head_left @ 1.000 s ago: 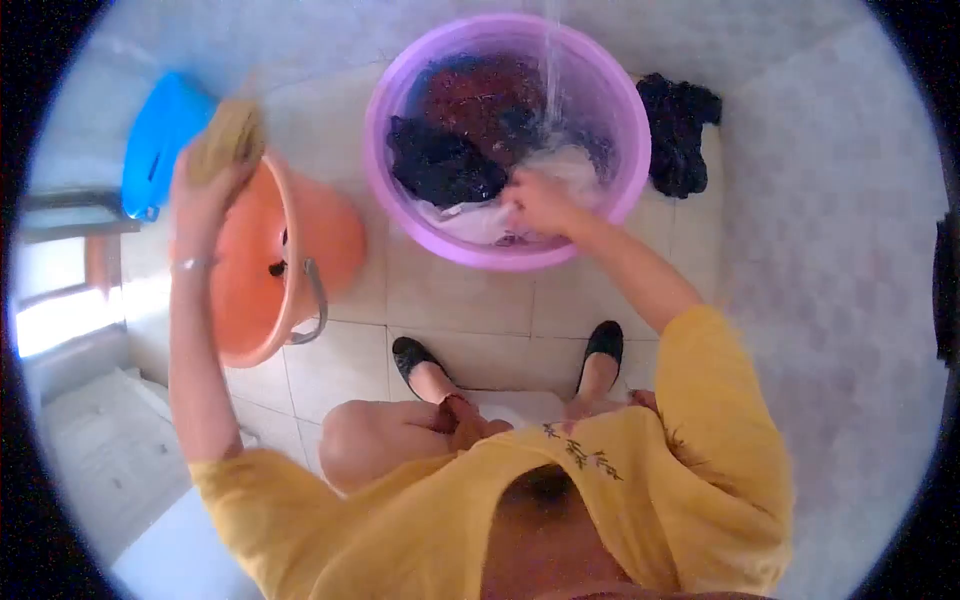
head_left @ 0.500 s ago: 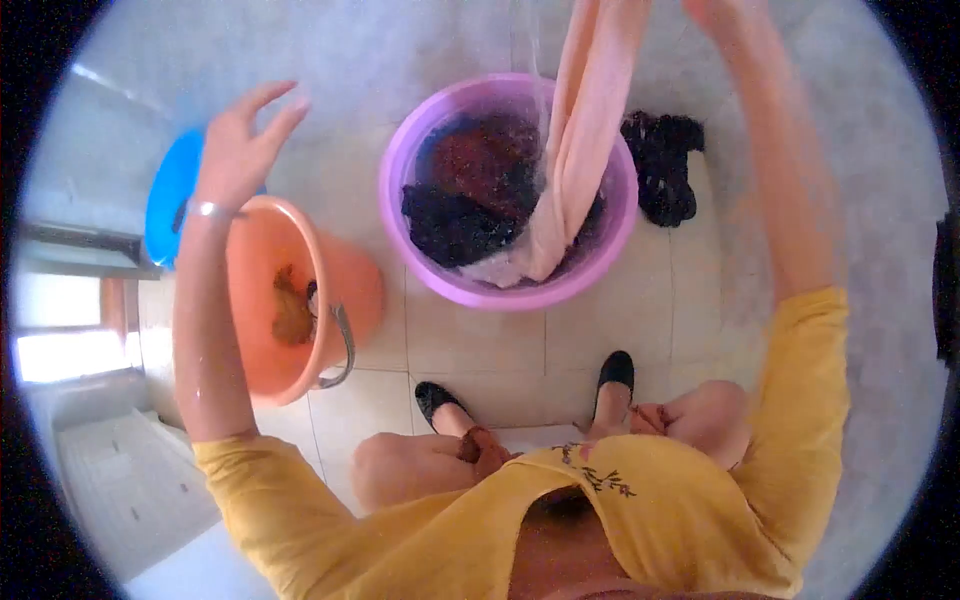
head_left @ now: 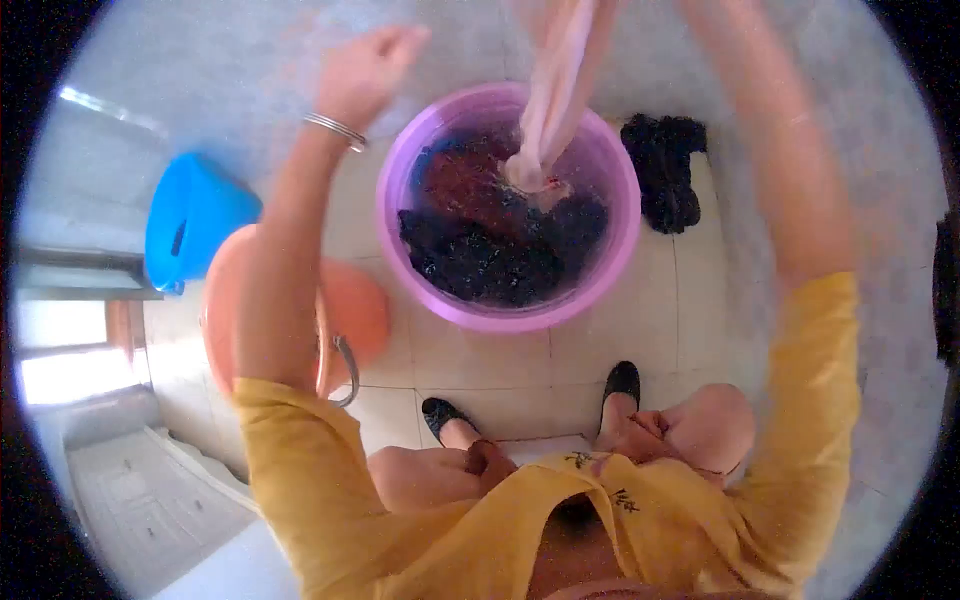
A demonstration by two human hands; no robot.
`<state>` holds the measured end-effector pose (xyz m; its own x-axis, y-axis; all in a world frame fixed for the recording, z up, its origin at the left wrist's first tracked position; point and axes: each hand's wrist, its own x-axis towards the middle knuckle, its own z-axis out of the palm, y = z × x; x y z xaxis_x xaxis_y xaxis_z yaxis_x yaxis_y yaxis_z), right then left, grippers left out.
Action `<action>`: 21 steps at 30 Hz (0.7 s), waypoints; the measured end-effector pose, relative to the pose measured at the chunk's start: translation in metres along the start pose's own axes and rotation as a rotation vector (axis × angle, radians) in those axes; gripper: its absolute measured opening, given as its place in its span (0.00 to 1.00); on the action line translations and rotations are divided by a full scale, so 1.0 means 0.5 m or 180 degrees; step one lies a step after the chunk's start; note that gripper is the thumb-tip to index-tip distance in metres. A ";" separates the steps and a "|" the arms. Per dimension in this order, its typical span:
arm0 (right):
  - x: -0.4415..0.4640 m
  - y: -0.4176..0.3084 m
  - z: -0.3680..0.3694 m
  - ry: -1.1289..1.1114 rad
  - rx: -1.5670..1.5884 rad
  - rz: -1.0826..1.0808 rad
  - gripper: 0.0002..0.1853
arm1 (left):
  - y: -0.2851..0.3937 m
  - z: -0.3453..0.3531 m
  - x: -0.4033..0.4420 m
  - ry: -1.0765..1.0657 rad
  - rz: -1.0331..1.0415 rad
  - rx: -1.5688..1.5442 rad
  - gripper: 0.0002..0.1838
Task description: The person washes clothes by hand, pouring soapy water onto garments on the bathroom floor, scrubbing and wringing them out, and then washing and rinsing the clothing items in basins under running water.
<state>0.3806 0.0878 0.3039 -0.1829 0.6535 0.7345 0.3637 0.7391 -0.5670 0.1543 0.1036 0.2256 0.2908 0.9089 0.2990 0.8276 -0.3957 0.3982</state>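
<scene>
My left hand [head_left: 372, 75], with bangles at the wrist, is raised at the upper left of the purple basin [head_left: 388, 240]. Its fingers are smeared by motion, so whether they are apart is unclear, and no cloth shows in them. My right forearm [head_left: 770, 130] reaches up past the top edge, which cuts off the hand. A long pale pink cloth [head_left: 555, 90] hangs from the top edge, its lower end in the basin. Dark wet clothes [head_left: 490, 260] and a dark red cloth [head_left: 465, 190] lie in water there.
Left of the basin stands an orange bucket [head_left: 355, 310] with a grey handle, partly behind my left arm. A blue bucket [head_left: 195, 215] stands beyond it. A black cloth heap [head_left: 665, 175] lies on the tiles right of the basin. My feet are below the basin.
My left hand has swung right towards the basin, its fingers no longer plainly spread. The pink cloth has lifted, with less of it in the basin. My right hand has left the frame.
</scene>
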 end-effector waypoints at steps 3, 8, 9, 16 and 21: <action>-0.158 0.135 0.088 0.0071 -0.0414 0.0989 0.16 | 0.012 0.156 -0.067 -0.0779 -0.0157 -0.0214 0.27; -0.452 0.376 0.186 -0.0309 -0.1059 0.2271 0.22 | 0.020 0.363 -0.205 -0.2235 -0.0642 0.1325 0.51; -0.493 0.391 0.212 -0.0332 -0.1041 0.2292 0.22 | 0.019 0.377 -0.221 -0.2500 -0.0724 0.1321 0.55; -0.677 0.479 0.318 0.0032 -0.2944 0.2138 0.20 | -0.137 0.665 -0.286 -0.1492 -0.1537 -0.0299 0.48; -0.583 0.385 0.248 -0.0915 -0.1719 0.2598 0.20 | -0.078 0.558 -0.246 -0.1378 -0.0486 0.0955 0.38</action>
<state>0.3909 0.0597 -0.0655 0.1187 0.9921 0.0414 0.8261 -0.0756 -0.5584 0.2201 0.0441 -0.0687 0.2754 0.9492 -0.1522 0.9580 -0.2578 0.1254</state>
